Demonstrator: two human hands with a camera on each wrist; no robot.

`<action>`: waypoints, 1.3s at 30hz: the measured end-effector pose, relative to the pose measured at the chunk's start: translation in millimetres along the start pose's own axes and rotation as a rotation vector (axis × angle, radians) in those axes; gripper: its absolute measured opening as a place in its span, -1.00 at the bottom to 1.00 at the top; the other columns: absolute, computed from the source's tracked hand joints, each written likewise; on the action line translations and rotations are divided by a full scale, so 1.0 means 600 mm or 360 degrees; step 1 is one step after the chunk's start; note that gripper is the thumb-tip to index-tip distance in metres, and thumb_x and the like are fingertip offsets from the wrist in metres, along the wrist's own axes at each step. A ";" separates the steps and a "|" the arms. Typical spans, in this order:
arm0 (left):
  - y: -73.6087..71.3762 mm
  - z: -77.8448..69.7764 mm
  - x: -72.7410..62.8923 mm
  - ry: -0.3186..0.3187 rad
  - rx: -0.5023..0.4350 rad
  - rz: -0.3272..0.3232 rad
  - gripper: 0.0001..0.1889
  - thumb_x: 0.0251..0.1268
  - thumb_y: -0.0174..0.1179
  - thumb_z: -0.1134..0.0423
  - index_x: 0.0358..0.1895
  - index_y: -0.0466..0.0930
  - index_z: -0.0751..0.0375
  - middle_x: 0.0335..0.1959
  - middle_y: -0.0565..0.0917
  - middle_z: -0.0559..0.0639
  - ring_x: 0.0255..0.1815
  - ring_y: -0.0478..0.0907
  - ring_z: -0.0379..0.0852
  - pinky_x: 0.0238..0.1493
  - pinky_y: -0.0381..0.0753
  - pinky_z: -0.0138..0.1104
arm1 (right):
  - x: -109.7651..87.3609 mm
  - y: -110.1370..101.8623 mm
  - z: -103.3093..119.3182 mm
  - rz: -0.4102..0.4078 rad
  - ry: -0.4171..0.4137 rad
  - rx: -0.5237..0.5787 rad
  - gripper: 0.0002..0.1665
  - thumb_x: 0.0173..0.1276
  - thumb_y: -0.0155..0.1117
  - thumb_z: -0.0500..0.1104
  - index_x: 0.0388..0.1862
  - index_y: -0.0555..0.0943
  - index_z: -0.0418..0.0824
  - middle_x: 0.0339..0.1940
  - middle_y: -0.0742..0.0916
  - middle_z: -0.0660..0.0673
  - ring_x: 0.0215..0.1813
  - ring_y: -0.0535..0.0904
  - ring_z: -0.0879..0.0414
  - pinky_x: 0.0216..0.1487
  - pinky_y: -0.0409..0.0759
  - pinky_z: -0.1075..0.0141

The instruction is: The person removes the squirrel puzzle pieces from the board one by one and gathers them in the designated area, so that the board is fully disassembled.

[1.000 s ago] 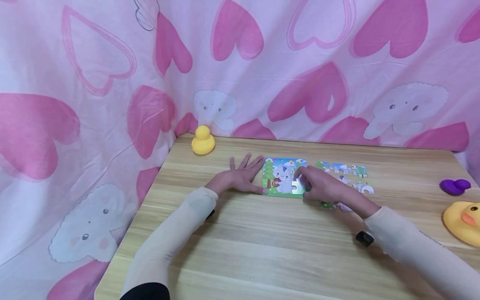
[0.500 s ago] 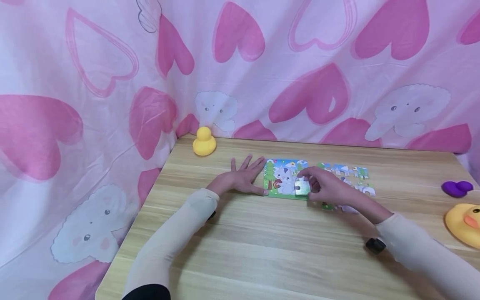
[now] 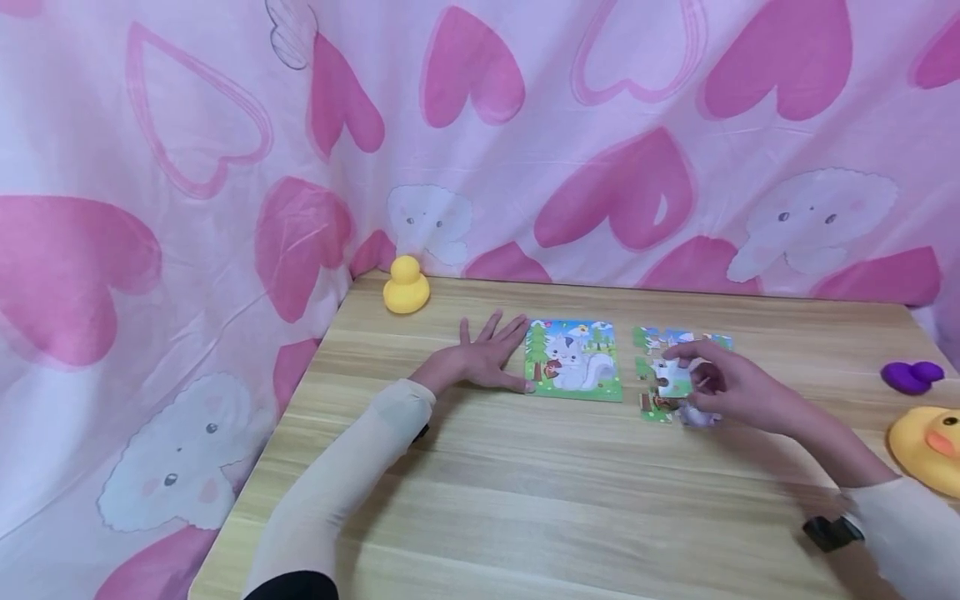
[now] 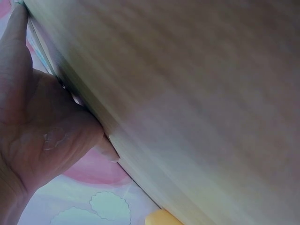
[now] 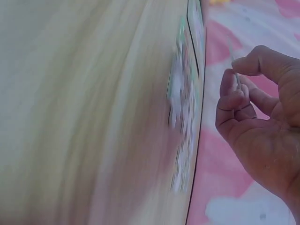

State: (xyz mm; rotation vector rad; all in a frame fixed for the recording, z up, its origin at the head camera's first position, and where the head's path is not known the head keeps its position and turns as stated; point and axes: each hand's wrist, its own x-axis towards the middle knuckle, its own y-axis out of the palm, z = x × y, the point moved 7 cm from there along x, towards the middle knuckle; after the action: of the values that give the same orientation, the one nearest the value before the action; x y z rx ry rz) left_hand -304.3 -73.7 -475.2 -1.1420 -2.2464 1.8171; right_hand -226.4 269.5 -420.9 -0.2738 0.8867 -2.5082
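Observation:
In the head view, a picture card (image 3: 573,360) of a white squirrel among green trees lies on the table. My left hand (image 3: 489,358) rests beside its left edge, fingers spread, the thumb at the lower left corner; the left wrist view shows that palm (image 4: 51,126) low against the tabletop. My right hand (image 3: 731,383) pinches a jigsaw piece (image 3: 675,379) between thumb and fingers, raised over the loose puzzle pieces (image 3: 657,410) right of the card. Edge-on in the right wrist view, the piece (image 5: 236,77) looks like a thin sliver. Some loose pieces are hidden behind the hand.
A yellow rubber duck (image 3: 406,286) stands at the table's back left corner. To the right sit a small purple duck (image 3: 911,377) and a larger yellow duck (image 3: 930,450), cut off by the frame. Behind the wooden table (image 3: 480,500) hangs a pink heart-patterned curtain (image 3: 480,150).
My right hand has carried the jigsaw piece rightward, from over the picture card to above the loose pieces, uncovering the card. My left hand has stayed in place.

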 end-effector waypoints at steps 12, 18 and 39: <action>0.000 0.003 -0.005 -0.0005 -0.0039 0.0013 0.26 0.26 0.11 -0.61 0.74 -0.52 -0.22 0.79 -0.49 -0.26 0.79 -0.68 0.11 0.52 -0.72 0.48 | -0.084 -0.052 -0.066 -0.0086 0.0170 -0.0374 -0.18 0.13 0.48 -0.53 0.41 0.50 -0.24 0.15 0.59 -0.27 -0.15 0.54 0.42 -0.22 0.66 0.47; 0.000 0.001 -0.004 0.0004 -0.0050 0.0017 0.26 0.27 0.11 -0.60 0.74 -0.53 -0.22 0.79 -0.49 -0.26 0.78 -0.68 0.12 0.51 -0.72 0.49 | -0.102 -0.055 -0.078 -0.0066 0.0236 -0.0421 -0.19 0.11 0.50 -0.51 0.39 0.53 -0.24 0.13 0.62 -0.31 -0.14 0.54 0.44 -0.22 0.66 0.45; 0.001 0.000 0.002 -0.0011 -0.0039 0.0044 0.27 0.27 0.11 -0.60 0.73 -0.55 -0.22 0.79 -0.49 -0.25 0.78 -0.70 0.12 0.51 -0.73 0.49 | -0.115 -0.042 -0.092 0.0039 0.0306 -0.0505 -0.24 0.17 0.49 -0.38 0.39 0.55 -0.19 -0.03 0.62 -0.13 -0.20 0.41 0.27 -0.31 0.46 0.42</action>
State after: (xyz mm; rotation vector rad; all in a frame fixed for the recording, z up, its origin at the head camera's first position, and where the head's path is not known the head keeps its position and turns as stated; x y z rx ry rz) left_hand -304.6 -73.0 -476.2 -1.1783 -2.2738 1.8112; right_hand -193.9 350.3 -449.9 -0.1216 1.3590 -2.3933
